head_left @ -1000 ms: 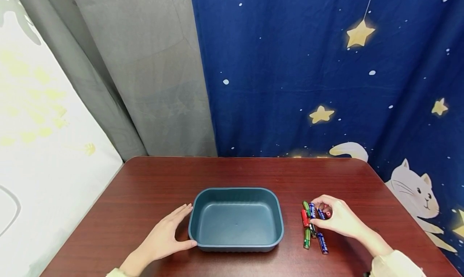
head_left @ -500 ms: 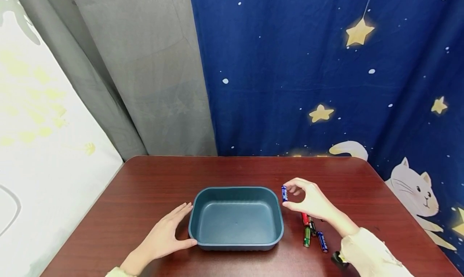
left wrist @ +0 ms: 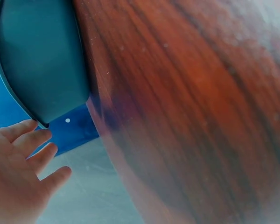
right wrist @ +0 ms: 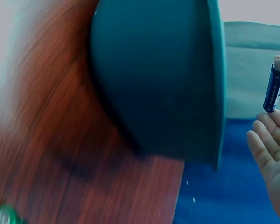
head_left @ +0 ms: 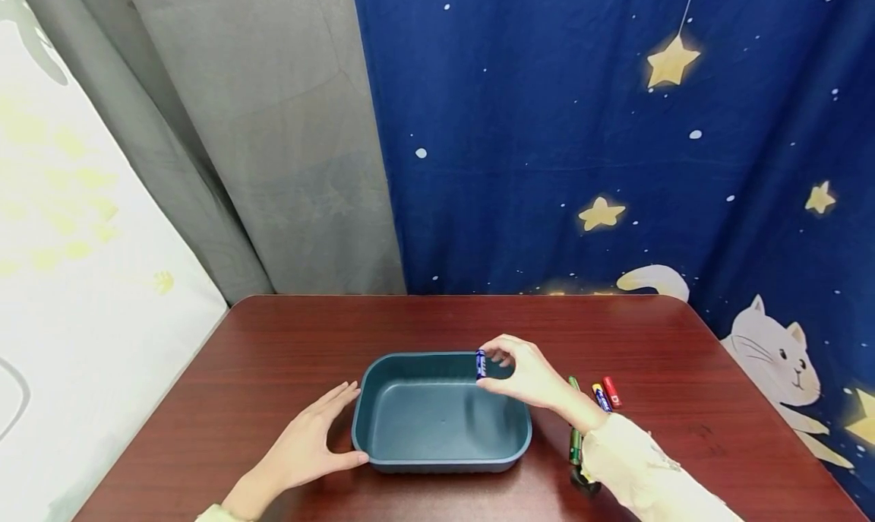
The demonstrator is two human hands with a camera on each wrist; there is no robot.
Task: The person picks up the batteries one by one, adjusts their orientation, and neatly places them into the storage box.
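The likeliest mishap, I'd judge, is a slip: the blue battery (head_left: 481, 365) is pinched by its two ends between the thumb and fingertips of the right hand (head_left: 521, 371), so uneven pressure could tip it free, and it might then clip the rim of the teal bin (head_left: 440, 461) or roll across the tabletop (head_left: 287, 340). A second hazard is the right sleeve (head_left: 629, 461), which crosses the lower right of the frame beside a green battery (head_left: 576, 447), with a red battery (head_left: 611, 393) and a blue-and-yellow battery (head_left: 601, 397) just above; a lower forearm could scatter them. The right hand reaches in from the lower right, holding the blue battery nearly upright over the bin's upper-right part, though its height above the bin's floor is hard to judge. The left hand (head_left: 301, 446) comes from the lower left with its fingers spread and fairly straight, fingertips by the bin's left side and thumb at its lower-left corner; a stray push there could slide the bin.
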